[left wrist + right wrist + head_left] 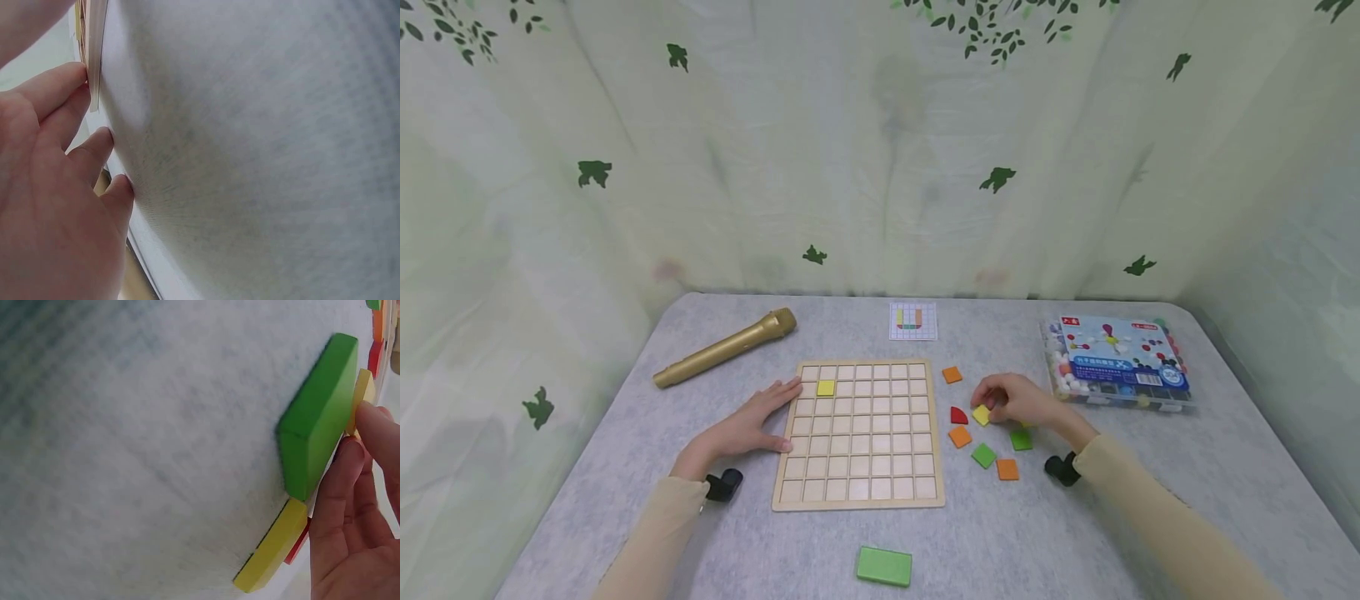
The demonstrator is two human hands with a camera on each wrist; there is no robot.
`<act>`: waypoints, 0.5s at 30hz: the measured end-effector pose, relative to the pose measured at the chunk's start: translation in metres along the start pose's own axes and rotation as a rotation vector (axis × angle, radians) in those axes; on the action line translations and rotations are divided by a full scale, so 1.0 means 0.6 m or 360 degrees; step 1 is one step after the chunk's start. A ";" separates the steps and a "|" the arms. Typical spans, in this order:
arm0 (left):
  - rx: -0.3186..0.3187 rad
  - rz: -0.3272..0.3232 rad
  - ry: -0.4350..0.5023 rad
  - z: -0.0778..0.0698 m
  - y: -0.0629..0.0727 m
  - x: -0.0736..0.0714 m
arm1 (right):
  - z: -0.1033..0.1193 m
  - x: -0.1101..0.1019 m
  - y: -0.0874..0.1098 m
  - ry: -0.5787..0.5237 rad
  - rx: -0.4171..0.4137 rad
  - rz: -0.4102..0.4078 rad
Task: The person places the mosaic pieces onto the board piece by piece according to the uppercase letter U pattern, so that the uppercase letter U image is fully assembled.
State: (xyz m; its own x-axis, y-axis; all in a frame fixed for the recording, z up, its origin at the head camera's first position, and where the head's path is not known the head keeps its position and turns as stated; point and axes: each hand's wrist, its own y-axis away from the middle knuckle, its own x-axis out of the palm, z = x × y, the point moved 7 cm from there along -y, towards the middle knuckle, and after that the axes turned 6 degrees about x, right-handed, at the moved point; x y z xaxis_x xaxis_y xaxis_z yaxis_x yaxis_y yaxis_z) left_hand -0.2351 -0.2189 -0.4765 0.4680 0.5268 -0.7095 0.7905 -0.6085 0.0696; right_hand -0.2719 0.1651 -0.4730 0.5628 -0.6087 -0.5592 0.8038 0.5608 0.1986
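A wooden grid board lies flat on the table, with one yellow square tile in a cell near its top left. My left hand rests spread along the board's left edge, fingers touching the rim. To the right of the board, my right hand pinches another yellow tile between thumb and fingers; in the right wrist view this pale yellow tile is partly hidden by the thumb. Around that hand lie a red quarter-round piece, an orange tile and a green tile.
A pattern card showing a U of coloured shapes lies behind the board. A gold microphone is at the back left, a clear box of model parts at the back right. In front sits a green block.
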 end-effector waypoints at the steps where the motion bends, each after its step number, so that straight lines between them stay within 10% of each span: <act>1: -0.0002 -0.0001 0.0002 0.000 0.000 0.000 | 0.000 0.001 -0.001 0.0021 0.0006 -0.0008; 15: -0.0010 0.0002 -0.0002 -0.005 0.004 -0.002 | -0.002 -0.008 0.002 -0.0093 0.0057 0.0035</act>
State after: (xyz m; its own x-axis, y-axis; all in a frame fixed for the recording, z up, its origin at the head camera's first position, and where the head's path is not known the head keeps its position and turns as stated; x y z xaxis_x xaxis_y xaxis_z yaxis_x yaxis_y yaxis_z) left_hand -0.2325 -0.2190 -0.4734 0.4687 0.5251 -0.7103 0.7923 -0.6055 0.0753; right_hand -0.2740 0.1692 -0.4711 0.5898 -0.6286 -0.5069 0.7969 0.5545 0.2397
